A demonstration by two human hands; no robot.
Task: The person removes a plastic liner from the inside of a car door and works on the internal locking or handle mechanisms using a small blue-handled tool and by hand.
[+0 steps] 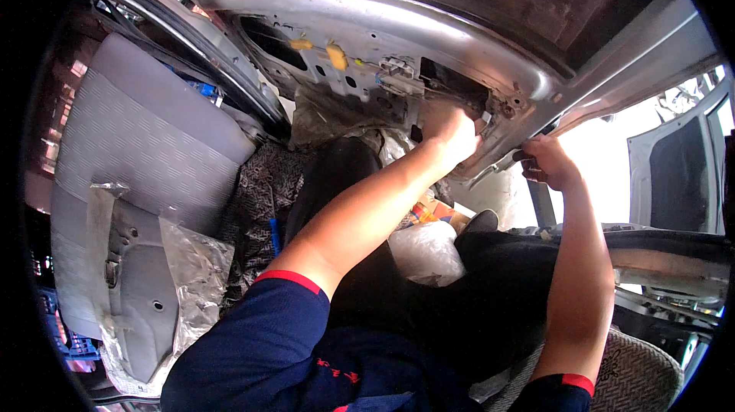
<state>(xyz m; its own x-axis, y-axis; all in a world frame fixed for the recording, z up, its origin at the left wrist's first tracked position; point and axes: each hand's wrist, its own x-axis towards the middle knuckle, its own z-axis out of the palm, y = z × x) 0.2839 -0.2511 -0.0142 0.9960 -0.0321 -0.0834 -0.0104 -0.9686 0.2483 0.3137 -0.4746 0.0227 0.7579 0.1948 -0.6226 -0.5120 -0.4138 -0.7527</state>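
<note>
My left hand [452, 129] reaches to an opening near the lower right of the bare silver door panel [467, 43], its fingers largely hidden. Beside it is a metal latch area [514, 103]; yellow pieces [335, 56] and a white mechanism [398, 83] sit farther left on the panel. My right hand [553, 159] is at the door's right edge, fingers curled by a dark part and a thin metal piece [498, 167]; what they hold is unclear.
A grey seat [145, 129] carries a detached grey trim panel [142, 312] with torn plastic sheeting [203, 274]. A white plastic bag [425, 251] and cardboard box [452, 217] lie by my dark-clothed legs. Another silver door [677, 174] stands at the right.
</note>
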